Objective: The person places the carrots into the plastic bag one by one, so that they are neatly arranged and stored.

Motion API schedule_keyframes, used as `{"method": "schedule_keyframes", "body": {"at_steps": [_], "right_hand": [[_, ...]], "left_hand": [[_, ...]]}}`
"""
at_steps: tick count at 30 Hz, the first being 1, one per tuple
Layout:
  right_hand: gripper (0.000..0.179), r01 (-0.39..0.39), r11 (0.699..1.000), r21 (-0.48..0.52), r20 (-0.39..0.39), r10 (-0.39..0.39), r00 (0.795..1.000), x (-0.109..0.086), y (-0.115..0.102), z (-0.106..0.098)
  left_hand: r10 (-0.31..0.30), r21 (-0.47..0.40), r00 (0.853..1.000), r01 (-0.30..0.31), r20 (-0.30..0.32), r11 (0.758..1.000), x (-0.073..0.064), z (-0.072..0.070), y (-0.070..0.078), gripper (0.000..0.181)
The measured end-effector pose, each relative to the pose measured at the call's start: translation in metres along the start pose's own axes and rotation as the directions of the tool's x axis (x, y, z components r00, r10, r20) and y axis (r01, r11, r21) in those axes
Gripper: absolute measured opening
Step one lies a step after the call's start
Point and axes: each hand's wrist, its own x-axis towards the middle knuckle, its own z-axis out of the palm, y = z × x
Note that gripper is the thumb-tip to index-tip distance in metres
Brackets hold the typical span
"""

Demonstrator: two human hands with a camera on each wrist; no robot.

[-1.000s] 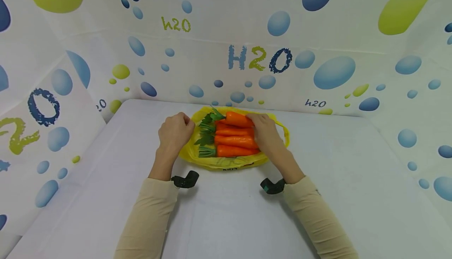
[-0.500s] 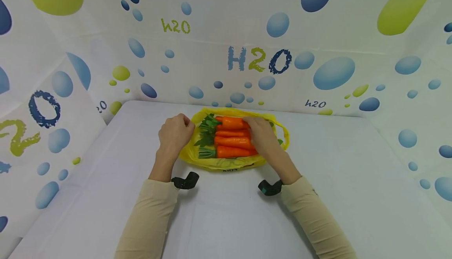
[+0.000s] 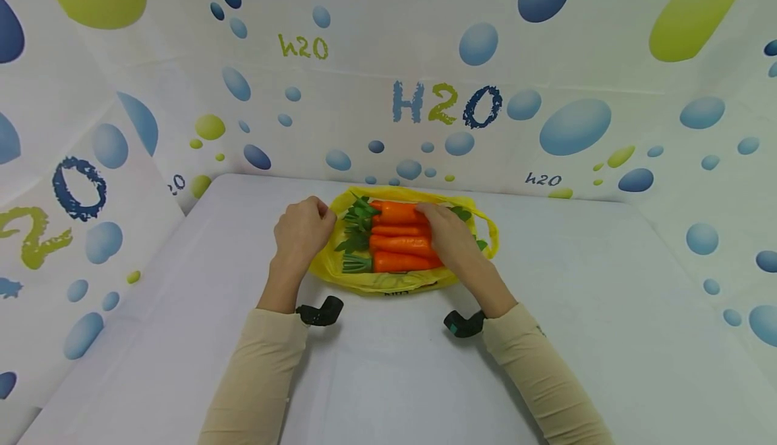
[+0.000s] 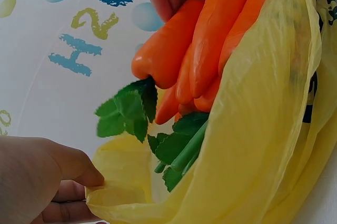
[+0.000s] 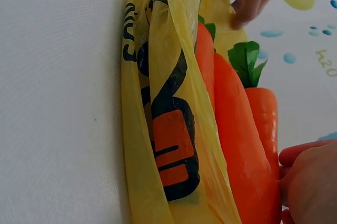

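Several orange carrots [image 3: 403, 246] with green leafy tops lie side by side in a yellow plastic bag [image 3: 364, 283]. My left hand [image 3: 303, 229] is at the bag's left edge. In the left wrist view its thumb and fingers pinch the bag's rim [image 4: 118, 195]. My right hand [image 3: 452, 232] lies over the right part of the pile. Its fingers hold the topmost carrot [image 3: 397, 213] at the far side; in the left wrist view this carrot [image 4: 168, 47] rests on the others. The hand hides the right ends of the carrots.
A white-covered table [image 3: 388, 371] extends around the bag. Behind it stands a white backdrop [image 3: 358, 87] printed with blue and green drops. The bag's yellow handle loop [image 3: 494, 236] sticks out at the right, beside some green leaves [image 3: 461, 214].
The right hand has moved slightly left and lowered the top carrot onto the pile. Green leaves now show to the right of that hand. The left hand has stayed at the bag's edge.
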Motion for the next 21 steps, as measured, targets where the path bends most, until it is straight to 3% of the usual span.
{"method": "schedule_keyframes", "body": {"at_steps": [9, 17, 21], "right_hand": [[0.045, 0.018, 1.0, -0.011, -0.031, -0.018, 0.999, 0.0, 0.002, -0.001], [0.028, 0.042, 0.999, 0.004, -0.203, -0.041, 0.978, 0.0, 0.004, -0.007], [0.03, 0.025, 1.0, 0.012, -0.226, -0.022, 0.974, -0.001, 0.006, -0.013]], "left_hand": [[-0.003, 0.0, 1.0, 0.003, 0.001, 1.0, 0.0, 0.0, 0.002, 0.03], [-0.03, -0.023, 0.999, 0.031, 0.028, 0.999, 0.002, 0.002, 0.005, 0.034], [-0.028, -0.038, 0.999, 0.029, 0.023, 0.999, 0.002, 0.001, 0.005, 0.035]]}}
